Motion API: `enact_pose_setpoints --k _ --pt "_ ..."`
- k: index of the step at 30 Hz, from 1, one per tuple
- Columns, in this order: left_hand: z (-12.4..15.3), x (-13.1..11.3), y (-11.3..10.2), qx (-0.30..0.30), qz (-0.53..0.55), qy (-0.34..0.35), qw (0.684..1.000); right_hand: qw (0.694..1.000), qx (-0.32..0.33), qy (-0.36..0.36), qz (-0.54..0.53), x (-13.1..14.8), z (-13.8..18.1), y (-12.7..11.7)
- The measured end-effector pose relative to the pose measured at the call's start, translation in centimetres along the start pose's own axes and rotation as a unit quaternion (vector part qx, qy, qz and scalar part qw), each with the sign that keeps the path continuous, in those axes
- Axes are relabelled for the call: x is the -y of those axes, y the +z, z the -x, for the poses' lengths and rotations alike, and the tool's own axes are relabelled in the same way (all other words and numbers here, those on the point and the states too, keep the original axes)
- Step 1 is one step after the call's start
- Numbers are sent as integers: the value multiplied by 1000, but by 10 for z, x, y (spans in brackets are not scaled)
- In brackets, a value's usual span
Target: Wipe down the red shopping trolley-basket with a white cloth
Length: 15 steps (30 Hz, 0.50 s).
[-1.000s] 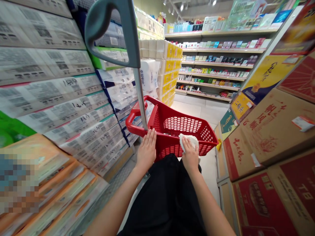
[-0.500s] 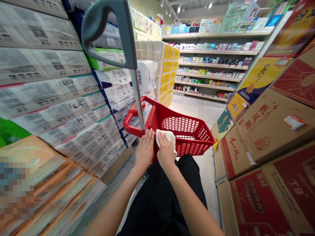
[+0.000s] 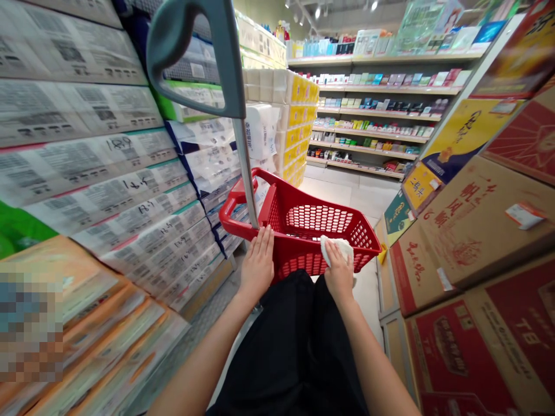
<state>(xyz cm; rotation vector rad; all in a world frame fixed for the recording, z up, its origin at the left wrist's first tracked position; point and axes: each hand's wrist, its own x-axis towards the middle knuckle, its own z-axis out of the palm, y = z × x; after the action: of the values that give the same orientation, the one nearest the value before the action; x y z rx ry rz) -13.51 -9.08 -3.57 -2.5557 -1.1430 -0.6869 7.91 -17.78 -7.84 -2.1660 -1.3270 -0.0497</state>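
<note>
A red shopping basket [image 3: 295, 263] with a perforated side stands in front of my knees, its inside bare where I can see it. My left hand [image 3: 258, 257] lies flat on the rim near the handle end, fingers stretched out. A white cloth [image 3: 342, 248] is under the fingers of my right hand [image 3: 340, 274], held against the near side towards the far right end. From the basket's left end rises a metal pole with a grey loop handle [image 3: 234, 69].
Wrapped white packs [image 3: 108, 150] are stacked close on the left, with orange packs [image 3: 108, 335] below. Cardboard cartons [image 3: 468, 214] line the right side. Beyond the basket, shelves [image 3: 377, 89] of small boxes and bottles stand across the tiled floor [image 3: 342, 185].
My right hand has slid right along the basket's near side with the white cloth, away from my left hand. The left hand keeps its place on the rim.
</note>
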Motion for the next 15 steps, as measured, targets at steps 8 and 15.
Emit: enact_pose_setpoints --k 8,15 --pt "0 0 7 -6 -9 -13 1000 995 48 -49 -69 111 -2 18" --pt "1 1 7 -9 -12 -7 1000 989 50 -132 -43 116 3 11"
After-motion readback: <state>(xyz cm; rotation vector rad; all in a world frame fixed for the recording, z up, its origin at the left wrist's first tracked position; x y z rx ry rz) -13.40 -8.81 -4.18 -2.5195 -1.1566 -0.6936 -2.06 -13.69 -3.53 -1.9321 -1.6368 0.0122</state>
